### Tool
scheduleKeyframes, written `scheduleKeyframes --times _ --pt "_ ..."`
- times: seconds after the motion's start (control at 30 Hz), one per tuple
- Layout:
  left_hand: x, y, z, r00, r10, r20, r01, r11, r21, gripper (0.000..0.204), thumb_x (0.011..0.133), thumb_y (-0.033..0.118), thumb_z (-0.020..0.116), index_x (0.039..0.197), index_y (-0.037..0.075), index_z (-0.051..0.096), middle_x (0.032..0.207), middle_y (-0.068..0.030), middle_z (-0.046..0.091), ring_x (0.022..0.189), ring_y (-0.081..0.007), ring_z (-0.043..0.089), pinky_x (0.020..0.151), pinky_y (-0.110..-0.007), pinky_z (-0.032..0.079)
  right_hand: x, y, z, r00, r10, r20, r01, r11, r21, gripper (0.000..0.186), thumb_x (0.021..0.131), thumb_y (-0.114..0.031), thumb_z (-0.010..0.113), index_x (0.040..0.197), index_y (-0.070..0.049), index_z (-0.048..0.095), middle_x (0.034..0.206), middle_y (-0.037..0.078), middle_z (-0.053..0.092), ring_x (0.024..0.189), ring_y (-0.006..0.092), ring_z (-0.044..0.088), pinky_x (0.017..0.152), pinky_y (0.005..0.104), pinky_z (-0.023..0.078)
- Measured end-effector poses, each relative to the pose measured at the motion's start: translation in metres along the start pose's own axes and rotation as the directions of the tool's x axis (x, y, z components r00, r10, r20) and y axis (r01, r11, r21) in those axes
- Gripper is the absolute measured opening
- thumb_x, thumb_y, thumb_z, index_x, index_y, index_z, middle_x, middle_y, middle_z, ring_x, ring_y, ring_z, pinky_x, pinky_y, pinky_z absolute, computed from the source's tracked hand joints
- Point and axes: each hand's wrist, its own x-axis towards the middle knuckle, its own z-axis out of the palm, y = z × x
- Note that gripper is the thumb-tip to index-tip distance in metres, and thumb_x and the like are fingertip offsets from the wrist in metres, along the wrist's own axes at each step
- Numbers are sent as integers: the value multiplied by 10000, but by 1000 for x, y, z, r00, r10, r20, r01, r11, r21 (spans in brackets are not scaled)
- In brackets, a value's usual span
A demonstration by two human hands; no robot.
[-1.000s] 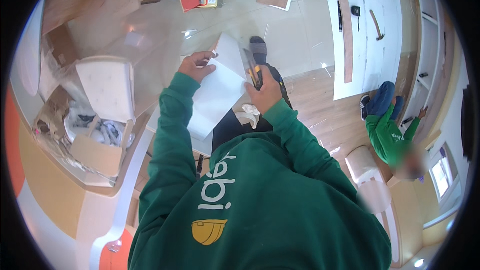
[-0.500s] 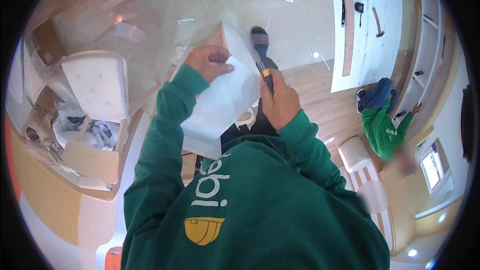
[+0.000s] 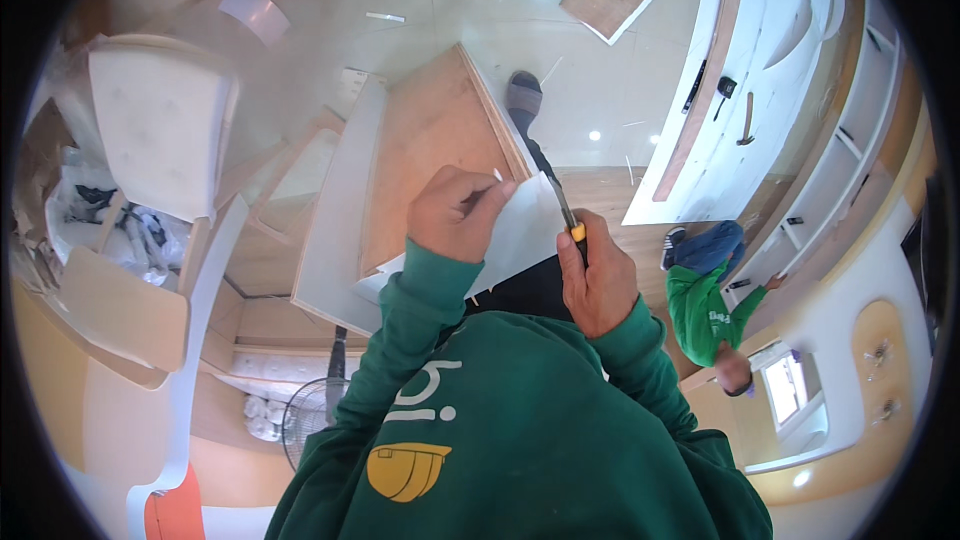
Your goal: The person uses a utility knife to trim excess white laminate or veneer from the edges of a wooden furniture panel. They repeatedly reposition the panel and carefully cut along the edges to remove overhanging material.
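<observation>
1. A brown board (image 3: 435, 135) stands tilted in front of the person, who wears a green sweatshirt (image 3: 530, 420); a white panel (image 3: 335, 205) runs along the board's left side.
2. A thin white sheet (image 3: 530, 230) lies over the board's lower right part.
3. The left hand (image 3: 450, 215) is over the board's lower half, thumb and forefinger pressed together, pinching the sheet's edge.
4. The right hand (image 3: 605, 280) is to the right of the board, fingers curled around the yellow-and-black handle of a knife (image 3: 578, 231); its blade points up along the sheet's right edge. Whether it touches the sheet, I cannot tell.
5. A foot (image 3: 523, 95) in dark footwear shows just right of the board's top.
6. Well right of the board, a large white panel (image 3: 715, 180) carries a tape measure (image 3: 727, 87) and a hammer (image 3: 747, 118). Below it sits a co-worker (image 3: 705, 310) in green.
7. Left of the board is a white chair (image 3: 160, 130); below and left of it, a wire-caged fan (image 3: 305, 420).
</observation>
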Motion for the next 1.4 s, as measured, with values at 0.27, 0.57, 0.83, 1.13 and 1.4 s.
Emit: scheduleKeyframes --times 0.27,0.57,0.83,1.13,1.4 --pt "20 -12 -24 994 112 -10 -111 991 70 122 812 71 702 862 -35 667 825 -112 622 754 -185 602 684 -282 470 12 1 9 996 72 -59 -75 996 -49 153 901 -107 579 1017 -15 542 786 168 613 689 367 625 595 403 487" --pt "17 -6 -14 995 99 -6 -99 995 -10 94 723 30 745 761 -14 671 797 -118 629 735 -245 613 675 -327 494 15 0 4 984 156 -90 -152 987 50 165 918 -142 571 996 0 545 688 107 616 570 191 606 541 296 460" --pt "23 23 -25 991 -75 111 110 930 -350 153 692 -14 742 835 -14 688 816 -101 662 852 -248 642 749 -342 500 36 -49 11 970 243 -16 -195 813 548 258 861 -54 654 1089 33 569 931 87 633 608 75 568 529 190 429" --pt "1 25 -32 964 158 215 -191 971 145 278 557 49 800 811 65 689 725 -67 627 755 -260 635 697 -363 480 34 -50 6 999 -34 -27 40 961 275 204 786 -27 736 941 25 613 844 78 629 691 99 567 569 231 447" --pt "13 9 -9 952 294 85 -306 913 268 291 611 95 802 873 41 688 826 -70 622 766 -250 607 689 -357 465 24 -37 -8 978 208 7 -207 978 -29 270 909 -141 601 1109 23 523 773 124 605 642 240 588 585 326 460"
